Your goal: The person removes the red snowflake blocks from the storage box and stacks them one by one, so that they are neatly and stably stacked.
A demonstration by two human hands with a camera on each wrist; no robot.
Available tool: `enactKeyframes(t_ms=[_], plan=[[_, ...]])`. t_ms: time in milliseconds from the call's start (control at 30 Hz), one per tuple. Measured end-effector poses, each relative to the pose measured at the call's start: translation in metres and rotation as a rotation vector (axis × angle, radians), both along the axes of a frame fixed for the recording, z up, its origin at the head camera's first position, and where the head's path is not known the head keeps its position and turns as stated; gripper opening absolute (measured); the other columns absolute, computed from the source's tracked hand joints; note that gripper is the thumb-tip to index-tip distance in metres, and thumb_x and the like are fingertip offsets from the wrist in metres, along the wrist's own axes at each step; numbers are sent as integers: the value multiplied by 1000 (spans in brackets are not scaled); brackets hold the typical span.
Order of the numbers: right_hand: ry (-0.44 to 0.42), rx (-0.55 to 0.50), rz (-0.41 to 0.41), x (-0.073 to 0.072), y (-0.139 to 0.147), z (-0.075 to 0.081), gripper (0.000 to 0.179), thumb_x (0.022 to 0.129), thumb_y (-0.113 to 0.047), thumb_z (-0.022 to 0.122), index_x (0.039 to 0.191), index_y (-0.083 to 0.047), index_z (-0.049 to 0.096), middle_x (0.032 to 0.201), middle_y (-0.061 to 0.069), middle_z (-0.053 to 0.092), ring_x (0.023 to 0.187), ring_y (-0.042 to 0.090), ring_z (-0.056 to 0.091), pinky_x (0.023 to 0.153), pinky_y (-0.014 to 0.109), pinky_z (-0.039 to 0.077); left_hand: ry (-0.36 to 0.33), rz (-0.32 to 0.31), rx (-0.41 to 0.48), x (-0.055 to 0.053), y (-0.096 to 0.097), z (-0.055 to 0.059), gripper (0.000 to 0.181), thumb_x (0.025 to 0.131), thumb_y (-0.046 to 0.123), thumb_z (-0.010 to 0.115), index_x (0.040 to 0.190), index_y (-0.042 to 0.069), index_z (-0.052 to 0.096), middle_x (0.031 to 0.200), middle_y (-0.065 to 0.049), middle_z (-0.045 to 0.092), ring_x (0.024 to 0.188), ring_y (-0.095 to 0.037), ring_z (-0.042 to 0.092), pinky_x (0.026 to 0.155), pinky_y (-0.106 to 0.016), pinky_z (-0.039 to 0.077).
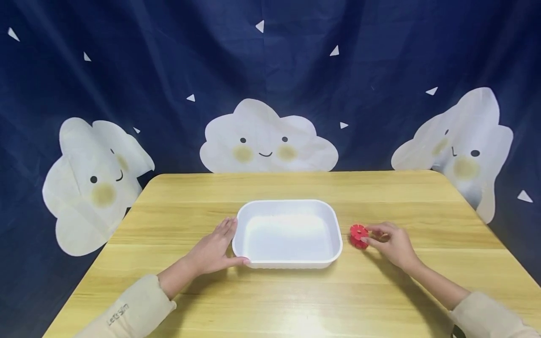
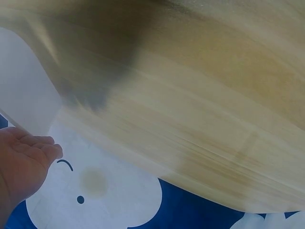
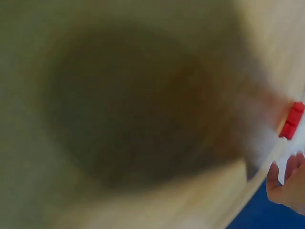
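A white rectangular plastic tray rests on the table, with nothing in it. My left hand touches its left end, the thumb by the near corner and the fingers along the side. The left wrist view catches this hand beside the tray's wall. Right of the tray are red notched, flower-shaped discs, one above another. My right hand is at their right side, thumb and fingers spread. In the right wrist view a small gap shows between the fingertips and the red discs.
The light wood table has rounded far corners. Behind it hangs a dark blue curtain printed with white smiling clouds and small triangles. A blurred dark shadow fills much of the right wrist view.
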State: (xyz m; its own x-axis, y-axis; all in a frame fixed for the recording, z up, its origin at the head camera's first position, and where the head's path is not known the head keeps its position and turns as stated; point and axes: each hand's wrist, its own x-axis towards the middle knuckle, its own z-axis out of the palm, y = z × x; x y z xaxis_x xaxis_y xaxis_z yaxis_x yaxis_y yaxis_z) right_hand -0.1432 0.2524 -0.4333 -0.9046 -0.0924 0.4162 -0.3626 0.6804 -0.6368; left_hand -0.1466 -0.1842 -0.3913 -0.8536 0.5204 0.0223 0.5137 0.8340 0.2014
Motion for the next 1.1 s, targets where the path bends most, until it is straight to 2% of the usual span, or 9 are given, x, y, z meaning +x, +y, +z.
enactKeyframes(t_ms=[233, 500, 800, 1100], plan=[[-26, -45, -8, 3, 7, -10, 24, 68, 4, 76, 91, 5, 69, 83, 16, 66, 74, -12, 51, 63, 5, 48, 17, -30, 7, -2, 2, -3, 104, 77, 66, 56, 139, -13, 29, 145, -30, 31, 135, -43, 29, 105, -51, 37], [-47, -41, 20, 6, 12, -13, 24, 68, 2, 77, 91, 5, 69, 77, 12, 65, 68, -11, 53, 59, 8, 50, 12, -33, 2, -2, 3, -3, 104, 77, 66, 56, 138, -13, 29, 144, -31, 31, 135, -43, 29, 105, -50, 36], [-52, -2, 7, 2, 11, -12, 24, 69, 1, 77, 91, 4, 70, 77, 10, 66, 66, -10, 51, 57, 12, 50, 3, -14, 0, -2, 2, 0, 103, 77, 64, 58, 140, -12, 28, 146, -29, 29, 137, -41, 27, 105, -50, 36], [-95, 17, 3, 0, 8, -12, 24, 69, -3, 78, 92, 3, 70, 76, 6, 65, 65, -8, 49, 57, 14, 50, 18, -10, -11, -1, 0, -3, 104, 77, 65, 57, 139, -12, 28, 145, -29, 29, 136, -42, 28, 105, -50, 37]])
